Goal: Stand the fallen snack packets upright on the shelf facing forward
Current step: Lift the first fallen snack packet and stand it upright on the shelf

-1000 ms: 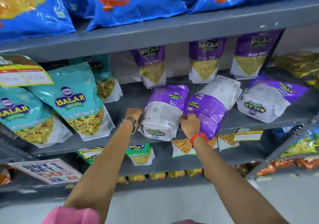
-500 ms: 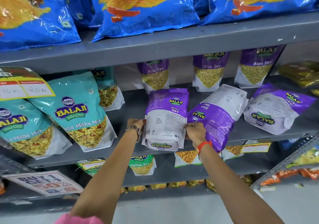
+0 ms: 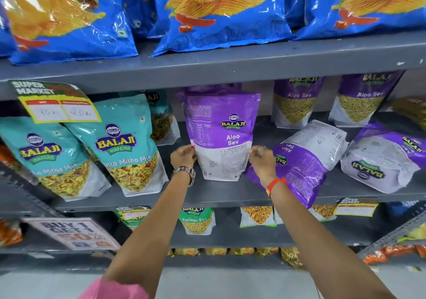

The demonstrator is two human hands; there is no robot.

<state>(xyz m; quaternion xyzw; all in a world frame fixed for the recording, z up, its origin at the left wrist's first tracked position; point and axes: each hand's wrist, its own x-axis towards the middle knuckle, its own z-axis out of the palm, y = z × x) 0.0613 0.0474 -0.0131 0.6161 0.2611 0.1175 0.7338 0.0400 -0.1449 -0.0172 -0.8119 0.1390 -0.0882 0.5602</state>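
A person restocks the middle shelf [image 3: 230, 195] of a supermarket rack, both arms reaching up from below. At the shelf's left end, teal mix packets [image 3: 124, 146] stand upright and face out, under a yellow price card [image 3: 55, 105]. Near the middle of the shelf, the left hand [image 3: 183, 157] pinches the left edge of a purple Aloo Sev packet [image 3: 222, 137], fingers narrow and closed on the film; the right hand [image 3: 261, 158] does the same on its right edge. The held packet is between the two hands, its long axis vertical, top seal up toward the shelf above, its base at or just over the shelf board; which of the two cannot be told. The side turned outward carries small print beside the logo and no snack window, so it looks to be the back panel, and a turn about the vertical axis likely remains. Just beside the right hand, a second purple packet [image 3: 309, 160] lies fallen, long axis slanting toward the shelf's back right, its lettering inverted; the right hand is the nearer one to it. Farther right, a third packet [image 3: 382, 160] lies flat near the shelf's right end. Behind them, two window-fronted packets [image 3: 297, 100] stand along the back edge.
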